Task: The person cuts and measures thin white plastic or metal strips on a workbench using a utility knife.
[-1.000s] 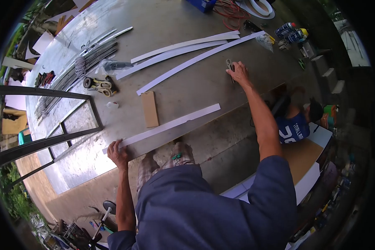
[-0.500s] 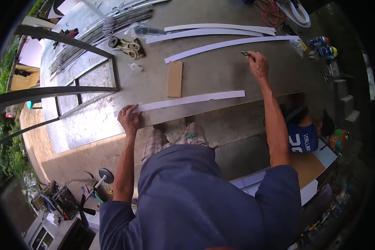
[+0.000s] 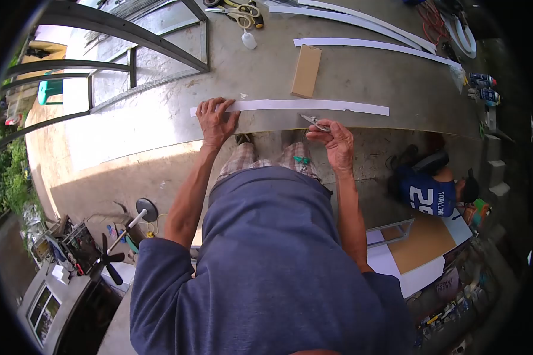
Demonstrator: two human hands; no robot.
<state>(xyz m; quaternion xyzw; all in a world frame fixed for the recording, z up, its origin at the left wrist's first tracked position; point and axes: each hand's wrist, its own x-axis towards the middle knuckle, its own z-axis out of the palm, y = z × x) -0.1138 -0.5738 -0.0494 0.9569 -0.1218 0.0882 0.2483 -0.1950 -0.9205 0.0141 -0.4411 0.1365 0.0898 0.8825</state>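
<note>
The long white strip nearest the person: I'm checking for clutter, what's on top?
The person's bare left hand rests on the white strip near its left end; the part beneath is hidden.

The right hand [image 3: 337, 143], carrying small pointed silver metal snips [image 3: 314, 122], comes down from the upper right to right of centre, just below the narrow white strip [image 3: 290, 105]. The view shifts, bringing the pale-handled scissors [image 3: 235, 12] to the top edge.
</note>
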